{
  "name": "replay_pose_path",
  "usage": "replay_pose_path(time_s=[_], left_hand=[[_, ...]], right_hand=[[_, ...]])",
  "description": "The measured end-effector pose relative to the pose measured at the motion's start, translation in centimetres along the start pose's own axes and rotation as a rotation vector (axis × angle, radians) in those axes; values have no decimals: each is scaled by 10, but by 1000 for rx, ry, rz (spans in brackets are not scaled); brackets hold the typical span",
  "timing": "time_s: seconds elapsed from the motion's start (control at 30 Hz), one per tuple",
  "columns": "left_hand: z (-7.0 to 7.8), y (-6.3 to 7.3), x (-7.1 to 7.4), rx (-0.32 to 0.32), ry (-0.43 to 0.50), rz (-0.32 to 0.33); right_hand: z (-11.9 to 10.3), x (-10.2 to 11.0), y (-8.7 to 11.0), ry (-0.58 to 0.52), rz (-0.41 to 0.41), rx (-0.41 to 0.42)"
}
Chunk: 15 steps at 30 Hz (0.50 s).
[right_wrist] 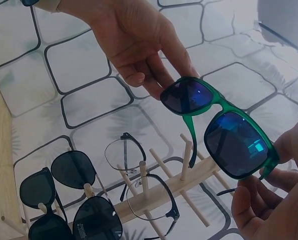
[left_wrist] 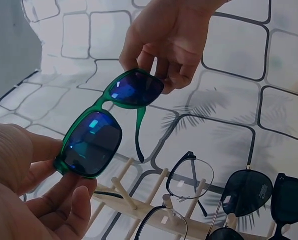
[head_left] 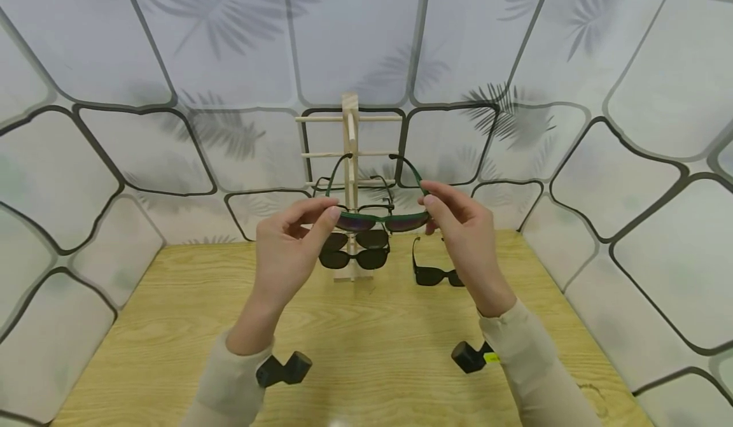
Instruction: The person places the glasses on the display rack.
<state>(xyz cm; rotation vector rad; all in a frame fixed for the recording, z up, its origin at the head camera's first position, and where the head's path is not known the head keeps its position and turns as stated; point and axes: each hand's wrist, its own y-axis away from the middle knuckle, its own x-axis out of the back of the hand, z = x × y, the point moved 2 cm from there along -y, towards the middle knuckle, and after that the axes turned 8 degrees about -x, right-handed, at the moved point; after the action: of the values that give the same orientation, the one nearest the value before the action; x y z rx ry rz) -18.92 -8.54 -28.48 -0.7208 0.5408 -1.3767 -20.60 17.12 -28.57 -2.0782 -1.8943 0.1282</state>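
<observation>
Green-framed sunglasses [head_left: 406, 222] with dark bluish mirrored lenses are held up between both hands, temples unfolded and pointing away. My left hand [head_left: 289, 242] pinches the left end of the frame with thumb and fingers. At the other end, my right hand [head_left: 469, 233] grips the hinge corner. A wooden glasses rack [head_left: 350, 105] stands right behind them. On its lower pegs hang black sunglasses [head_left: 371, 259] and, in the left wrist view, clear glasses [left_wrist: 190, 177] with thin rims. The held sunglasses overlap the middle of the rack in the head view.
Another pair of black sunglasses [head_left: 429, 277] lies on the wood-grain table [head_left: 200, 306], right of the rack and partly behind my right hand. Upper pegs [head_left: 378, 119] of the rack are bare. Patterned panels [head_left: 355, 39] enclose the table at the back and sides.
</observation>
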Motion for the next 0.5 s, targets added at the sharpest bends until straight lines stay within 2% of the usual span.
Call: replay_pose_path(time_s=[0.2, 0.5], left_hand=[[-2, -2, 5, 17, -9, 11], [-4, -8, 10, 2, -41, 16]], right_hand=[[-2, -7, -4, -22, -22, 24], [-3, -14, -11, -12, -22, 17]])
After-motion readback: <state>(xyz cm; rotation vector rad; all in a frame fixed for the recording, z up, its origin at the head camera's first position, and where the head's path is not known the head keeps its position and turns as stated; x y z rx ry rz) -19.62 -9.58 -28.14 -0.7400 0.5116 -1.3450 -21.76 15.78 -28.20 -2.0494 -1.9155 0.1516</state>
